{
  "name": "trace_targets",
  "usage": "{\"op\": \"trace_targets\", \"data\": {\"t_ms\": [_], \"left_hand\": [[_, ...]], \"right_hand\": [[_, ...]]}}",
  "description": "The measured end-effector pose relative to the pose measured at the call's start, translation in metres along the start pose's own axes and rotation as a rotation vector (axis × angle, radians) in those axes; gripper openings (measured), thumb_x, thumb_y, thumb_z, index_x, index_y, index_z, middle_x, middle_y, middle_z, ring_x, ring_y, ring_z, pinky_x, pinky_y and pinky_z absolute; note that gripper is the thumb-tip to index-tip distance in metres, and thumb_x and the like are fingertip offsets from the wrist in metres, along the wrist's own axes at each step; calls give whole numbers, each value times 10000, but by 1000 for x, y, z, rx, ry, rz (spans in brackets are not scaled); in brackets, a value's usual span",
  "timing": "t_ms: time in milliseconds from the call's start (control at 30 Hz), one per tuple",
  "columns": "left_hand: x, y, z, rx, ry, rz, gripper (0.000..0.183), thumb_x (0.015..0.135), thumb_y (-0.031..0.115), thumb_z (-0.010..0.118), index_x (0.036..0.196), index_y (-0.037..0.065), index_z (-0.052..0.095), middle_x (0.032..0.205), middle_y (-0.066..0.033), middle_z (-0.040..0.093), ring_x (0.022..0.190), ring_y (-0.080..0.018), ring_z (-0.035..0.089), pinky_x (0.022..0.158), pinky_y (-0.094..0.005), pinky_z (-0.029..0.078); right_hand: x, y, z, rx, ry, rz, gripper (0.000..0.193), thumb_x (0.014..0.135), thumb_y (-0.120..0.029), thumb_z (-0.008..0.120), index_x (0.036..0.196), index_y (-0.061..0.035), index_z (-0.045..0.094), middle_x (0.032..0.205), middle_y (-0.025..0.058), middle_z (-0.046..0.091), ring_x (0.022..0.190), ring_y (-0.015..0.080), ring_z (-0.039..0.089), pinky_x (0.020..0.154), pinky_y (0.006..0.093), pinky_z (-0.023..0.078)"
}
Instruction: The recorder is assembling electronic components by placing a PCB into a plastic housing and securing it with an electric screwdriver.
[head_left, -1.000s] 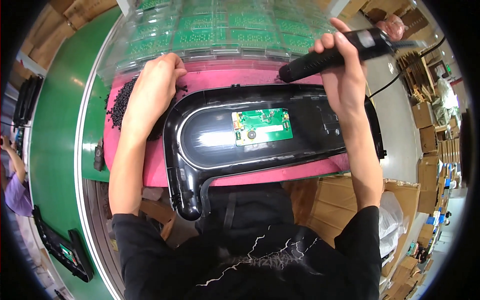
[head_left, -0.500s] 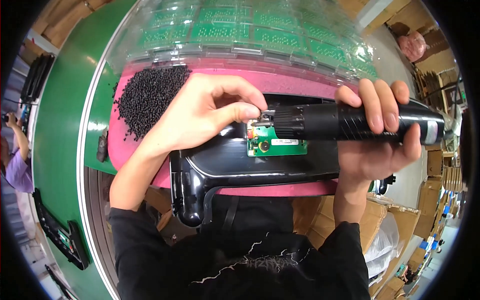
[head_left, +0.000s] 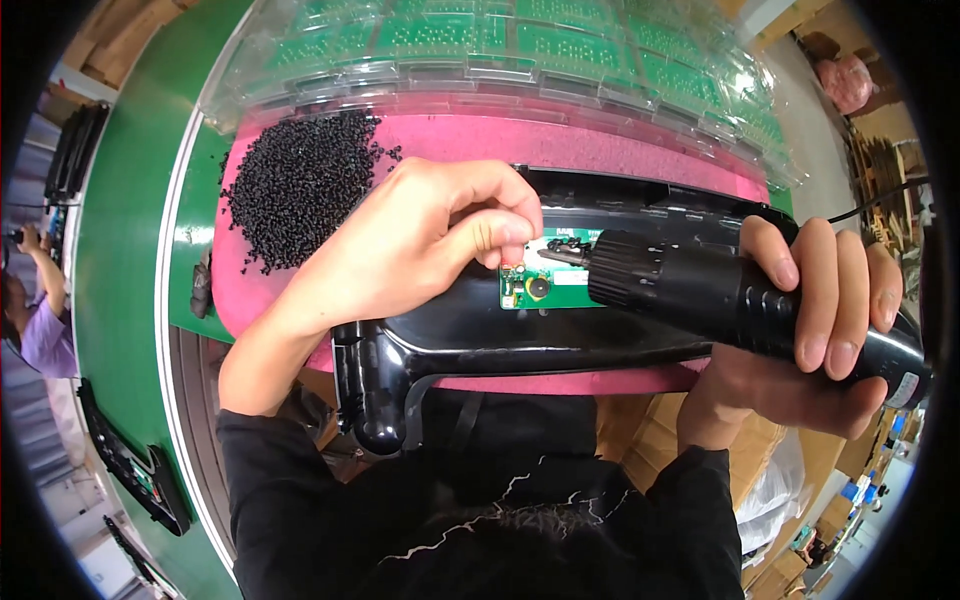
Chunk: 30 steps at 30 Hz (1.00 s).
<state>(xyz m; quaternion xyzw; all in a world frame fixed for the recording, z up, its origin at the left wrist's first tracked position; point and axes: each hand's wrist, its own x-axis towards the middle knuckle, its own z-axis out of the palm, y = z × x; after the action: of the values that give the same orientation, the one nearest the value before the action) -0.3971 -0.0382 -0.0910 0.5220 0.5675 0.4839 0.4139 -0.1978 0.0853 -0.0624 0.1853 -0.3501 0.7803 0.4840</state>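
A black plastic housing [head_left: 450,340] lies on a pink foam mat [head_left: 620,145], with a small green circuit board [head_left: 545,290] set in its middle. My left hand [head_left: 430,240] reaches over the housing, its fingertips pinched together at the board's upper left corner; whether they hold a screw I cannot tell. My right hand [head_left: 810,330] grips a black electric screwdriver [head_left: 720,295] lying almost level, its tip at the board just beside my left fingertips. A cord runs off from the tool at the upper right.
A heap of small black screws [head_left: 295,185] lies on the mat's left part. Clear plastic trays of green circuit boards [head_left: 520,45] stand behind the mat. A green conveyor belt [head_left: 125,230] curves along the left, with another person [head_left: 35,310] beside it. Cardboard boxes [head_left: 770,450] sit at lower right.
My left hand left the screw heap and came to the circuit board with fingers pinched. My right hand brought the screwdriver down from the upper right until its tip met the board.
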Motion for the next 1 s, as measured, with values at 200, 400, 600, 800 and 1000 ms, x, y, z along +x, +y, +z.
{"op": "trace_targets", "data": {"t_ms": [200,400,600,800,1000], "left_hand": [[3,-3,-5,-47,-7,-103,121,951,68,581,931,-47,611,808,-38,615,709,-80,567,662,-229,488],[-1,-6,-5,-64,-46,-154,153,953,114,599,933,-37,620,807,-32,616,698,-69,557,642,-221,481],[0,-4,-8,-99,-55,-213,133,948,110,605,940,-21,629,753,-7,609,682,-50,539,617,-204,459],[0,-6,-9,-67,-88,-192,134,959,111,587,955,-19,621,751,-2,603,673,-44,515,604,-193,435],[-1,-10,-13,-78,-101,-247,139,969,106,568,962,-26,611,758,-2,574,663,-44,483,587,-196,406]], "right_hand": [[-3,7,-1,-64,-17,65,353,718,-178,798,929,-176,514,706,-122,548,670,31,514,818,285,344],[-7,11,-4,-150,-99,50,372,725,-215,801,948,-183,505,716,-127,550,686,27,517,827,287,343],[-8,14,-2,-125,-83,20,382,723,-211,809,951,-182,503,709,-125,543,684,28,519,831,289,338],[-10,21,-3,-155,-99,-44,404,708,-207,829,942,-180,501,709,-118,545,677,30,521,830,292,337],[-7,22,-6,-105,-152,-71,406,712,-209,824,948,-180,495,714,-118,547,680,35,526,836,300,343]]}}
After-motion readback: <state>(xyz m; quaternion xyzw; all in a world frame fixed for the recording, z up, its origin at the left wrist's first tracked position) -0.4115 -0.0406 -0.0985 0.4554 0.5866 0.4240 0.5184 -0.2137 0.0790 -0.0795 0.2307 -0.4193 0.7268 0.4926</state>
